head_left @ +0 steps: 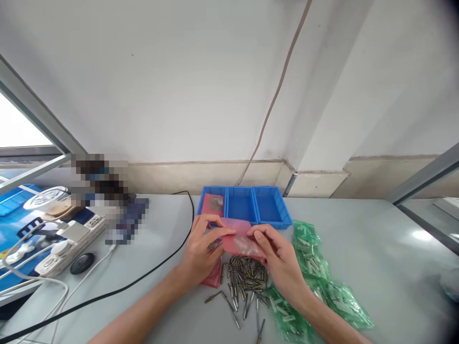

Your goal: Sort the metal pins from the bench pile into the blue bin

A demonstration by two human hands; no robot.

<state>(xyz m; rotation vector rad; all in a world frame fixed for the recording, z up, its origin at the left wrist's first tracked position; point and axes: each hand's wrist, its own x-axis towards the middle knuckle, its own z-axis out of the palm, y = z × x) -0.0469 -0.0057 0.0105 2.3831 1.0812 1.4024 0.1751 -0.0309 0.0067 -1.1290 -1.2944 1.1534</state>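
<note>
Both my hands grip a pink plastic bag [240, 239] above the table. My left hand [204, 251] pinches its left side between thumb and fingers, while my right hand [276, 253] closes on the right edge. Something greyish shows faintly through the film. Beneath it lies a loose pile of metal rivets [247, 277], some scattered toward me. Another pink bag [215, 277] lies partly hidden under my left hand. Behind my hands stands a blue three-compartment bin [273, 206]; its left compartment holds a pink bag [213, 204] with dark contents.
Green plastic bags [315, 267] with small pale parts spread along the right of the pile. On the left are a black cable [136, 285], a black mouse [82, 263], a white power strip [64, 251] and a pixelated area. A wall rises behind the table.
</note>
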